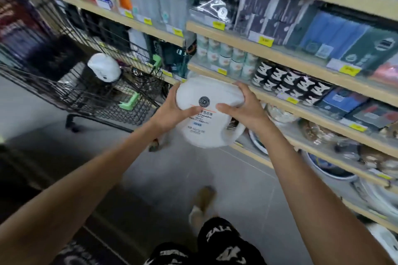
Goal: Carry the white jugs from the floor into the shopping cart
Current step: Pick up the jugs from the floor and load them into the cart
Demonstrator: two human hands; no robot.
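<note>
Both hands, left hand [172, 109] and right hand [243, 107], are gripping a white jug [209, 112] mid-air, right of the shopping cart [90, 94]. Another jug [104, 68] is lying inside. Advice: be keeping it level, clearing the rim.

Both arms outstretched, left grip [174, 111] and right grip [245, 106] around opposite sides of one white jug [206, 90]

Cart [90, 94] (one jug [104, 67] inside) stands left of shelves [280, 50].
</note>
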